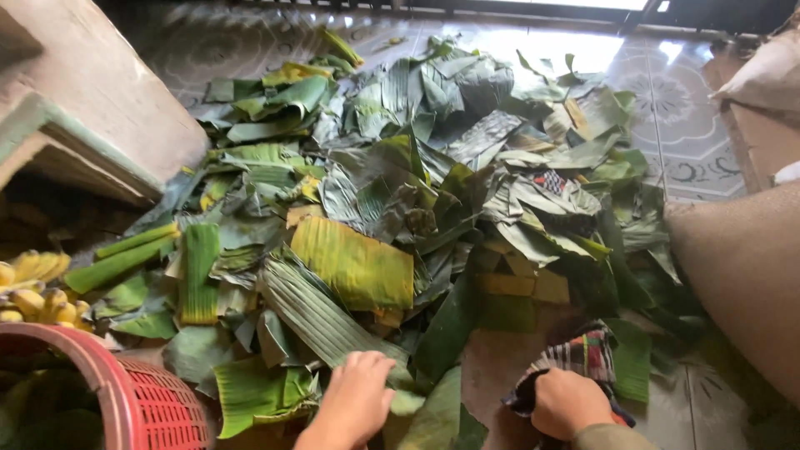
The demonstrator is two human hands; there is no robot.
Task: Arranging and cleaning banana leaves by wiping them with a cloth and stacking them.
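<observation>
While the left hand [357, 396] rests palm-down on a long ribbed green banana leaf [321, 321], its fingers lie loosely curled over the leaf's near end and pinch nothing that can be seen. The leaf runs from the hand up and to the left, lying flat on top of the heap.

The right hand [571, 402] is closed into a fist around a striped multicoloured cloth [579, 354]. The cloth bunches under the knuckles and spreads forward onto the tiled floor [692, 125], just beside a dark green leaf piece [631, 360].

Between the two hands lies a dark folded leaf [446, 333], touching the ribbed leaf on its right side.

Beyond the hands, a large pile of cut leaves [417, 167] covers the floor, in mixed green, grey-green and yellow pieces. A yellowed, ribbed leaf section [354, 262] lies near the pile's centre, just above the ribbed leaf.

At lower left, a red plastic basket [137, 392] stands with its rim near the left hand. A bunch of yellow bananas [33, 292] sits just behind the basket. A brown sack [742, 275] occupies the right edge, well apart from the right hand.
</observation>
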